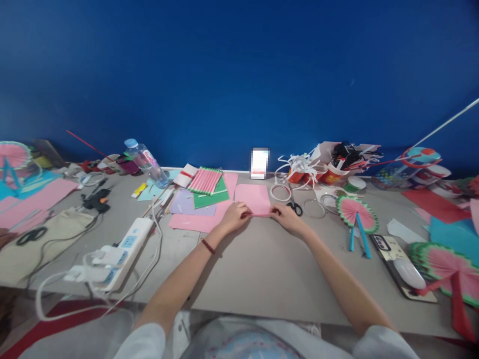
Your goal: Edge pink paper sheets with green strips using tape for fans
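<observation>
A sheet of pink paper (253, 198) lies on the grey table in front of me. My left hand (237, 216) pinches the near left corner, and my right hand (286, 217) pinches the near right corner. Between the hands, the near edge forms a narrow strip that looks folded. Left of my left hand, a pink pleated paper (205, 180) with green edges rests on a green sheet (211, 198). Black-handled scissors (295, 208) lie just beyond my right hand.
A white power strip (129, 249) with cables lies at left, near a water bottle (147, 162). Paper fans (357, 214), a phone (402, 267) and a white mouse (408, 273) are at right. Cups of paper strips (333, 174) stand along the blue wall (239, 85).
</observation>
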A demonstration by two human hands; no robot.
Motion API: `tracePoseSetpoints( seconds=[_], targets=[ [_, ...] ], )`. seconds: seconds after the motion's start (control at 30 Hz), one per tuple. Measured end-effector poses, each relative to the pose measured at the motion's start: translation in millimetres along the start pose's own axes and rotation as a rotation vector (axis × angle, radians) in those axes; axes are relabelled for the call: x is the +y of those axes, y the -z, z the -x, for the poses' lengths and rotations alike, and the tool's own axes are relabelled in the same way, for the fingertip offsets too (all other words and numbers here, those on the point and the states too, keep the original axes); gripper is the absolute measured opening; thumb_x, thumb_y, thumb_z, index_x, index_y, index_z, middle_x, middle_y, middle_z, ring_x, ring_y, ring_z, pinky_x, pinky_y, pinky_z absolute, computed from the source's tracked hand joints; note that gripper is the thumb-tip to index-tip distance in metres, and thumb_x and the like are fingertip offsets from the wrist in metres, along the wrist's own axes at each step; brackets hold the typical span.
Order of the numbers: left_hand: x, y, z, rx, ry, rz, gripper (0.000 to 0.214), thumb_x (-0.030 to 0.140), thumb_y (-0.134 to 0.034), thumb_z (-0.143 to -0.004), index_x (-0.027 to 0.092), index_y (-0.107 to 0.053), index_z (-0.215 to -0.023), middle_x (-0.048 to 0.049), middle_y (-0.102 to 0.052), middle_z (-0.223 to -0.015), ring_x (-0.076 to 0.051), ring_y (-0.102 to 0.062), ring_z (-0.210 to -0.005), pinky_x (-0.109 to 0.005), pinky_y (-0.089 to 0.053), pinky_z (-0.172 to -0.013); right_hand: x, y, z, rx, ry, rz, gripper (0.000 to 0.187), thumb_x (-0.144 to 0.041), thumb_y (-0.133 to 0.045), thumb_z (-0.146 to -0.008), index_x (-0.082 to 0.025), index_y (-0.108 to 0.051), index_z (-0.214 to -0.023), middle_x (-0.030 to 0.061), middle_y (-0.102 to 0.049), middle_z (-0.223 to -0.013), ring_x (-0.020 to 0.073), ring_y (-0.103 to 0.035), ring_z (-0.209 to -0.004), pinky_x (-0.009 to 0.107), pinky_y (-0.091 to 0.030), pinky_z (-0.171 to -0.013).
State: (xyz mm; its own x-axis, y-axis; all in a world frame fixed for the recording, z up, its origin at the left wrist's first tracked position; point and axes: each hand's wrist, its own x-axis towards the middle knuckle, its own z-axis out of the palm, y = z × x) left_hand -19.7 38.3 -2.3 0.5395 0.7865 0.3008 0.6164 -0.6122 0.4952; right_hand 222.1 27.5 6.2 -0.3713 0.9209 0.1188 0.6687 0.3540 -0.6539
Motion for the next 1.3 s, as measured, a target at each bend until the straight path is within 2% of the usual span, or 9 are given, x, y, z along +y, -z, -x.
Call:
tracePoseSetpoints(
  seconds=[0.1, 0.27, 0.4, 0.53, 0.73, 1.03, 1.3],
  targets=[
    [3, -0.9, 1, 0.010, -0.005, 0.000, 0.009, 0.023, -0.060, -0.083, 0.018, -0.067, -0.081, -0.0046, -0.064, -0.083, -0.017, -0.057, -0.084, -0.029, -0.042, -0.076, 2, 4, 5, -0.046, 0.041, -0.071, 0.017, -0.031, -0.057, -0.081, -0.018, -0.066, -0.088, 0.0022, -0.064, -0.077, 0.0149, -0.056, -0.069, 0.025, -0.041, -0.064],
    [5, -0.9, 0, 0.018, 0.032, 0.069, 0.010, 0.022, -0.058, -0.085, 0.017, -0.066, -0.082, -0.0046, -0.067, -0.084, -0.016, -0.059, -0.083, -0.029, -0.044, -0.076, 4, 3, 1, -0.008, 0.109, -0.024, 0.020, -0.029, -0.052, -0.086, -0.019, -0.068, -0.081, 0.0048, -0.067, -0.082, 0.0168, -0.059, -0.077, 0.028, -0.042, -0.072],
    [2, -1.4, -1, 0.033, 0.079, 0.155, 0.012, 0.025, -0.058, -0.086, 0.017, -0.067, -0.086, -0.0043, -0.069, -0.088, -0.016, -0.061, -0.083, -0.028, -0.045, -0.077, 4, 2, -7, -0.009, 0.025, -0.016, 0.017, -0.026, -0.054, -0.082, -0.018, -0.069, -0.079, 0.0038, -0.069, -0.078, 0.0164, -0.060, -0.072, 0.026, -0.042, -0.068],
    [1, -3.2, -2, 0.049, 0.095, 0.202, 0.011, 0.020, -0.057, -0.086, 0.018, -0.067, -0.086, -0.0039, -0.069, -0.089, -0.015, -0.061, -0.082, -0.027, -0.046, -0.076, 5, 3, -12, -0.004, -0.094, -0.016, 0.015, -0.026, -0.059, -0.076, -0.017, -0.070, -0.076, 0.0014, -0.067, -0.067, 0.0147, -0.057, -0.061, 0.024, -0.040, -0.060],
    [2, -3.3, -2, 0.054, 0.087, 0.190, 0.011, 0.013, -0.057, -0.084, 0.017, -0.067, -0.084, -0.0034, -0.068, -0.086, -0.014, -0.060, -0.079, -0.026, -0.046, -0.074, 5, 1, -12, 0.021, -0.087, -0.010, 0.016, -0.026, -0.057, -0.074, -0.017, -0.070, -0.071, 0.0009, -0.066, -0.064, 0.0137, -0.055, -0.058, 0.024, -0.038, -0.058],
    [3, -1.6, -2, 0.047, 0.080, 0.176, 0.015, 0.014, -0.055, -0.086, 0.017, -0.069, -0.082, -0.0041, -0.064, -0.085, -0.014, -0.059, -0.079, -0.026, -0.045, -0.074, 8, -2, -11, 0.039, -0.097, -0.031, 0.015, -0.027, -0.058, -0.072, -0.017, -0.069, -0.069, 0.0011, -0.065, -0.064, 0.0140, -0.055, -0.059, 0.024, -0.038, -0.059],
    [4, -2.3, -2, 0.056, 0.070, 0.125, 0.013, 0.014, -0.058, -0.084, 0.017, -0.070, -0.081, -0.0045, -0.065, -0.084, -0.016, -0.058, -0.083, -0.029, -0.044, -0.079, 8, -5, -8, 0.067, -0.094, -0.054, 0.015, -0.027, -0.058, -0.073, -0.016, -0.066, -0.067, 0.0013, -0.064, -0.063, 0.0137, -0.054, -0.059, 0.024, -0.037, -0.059]
  ],
)
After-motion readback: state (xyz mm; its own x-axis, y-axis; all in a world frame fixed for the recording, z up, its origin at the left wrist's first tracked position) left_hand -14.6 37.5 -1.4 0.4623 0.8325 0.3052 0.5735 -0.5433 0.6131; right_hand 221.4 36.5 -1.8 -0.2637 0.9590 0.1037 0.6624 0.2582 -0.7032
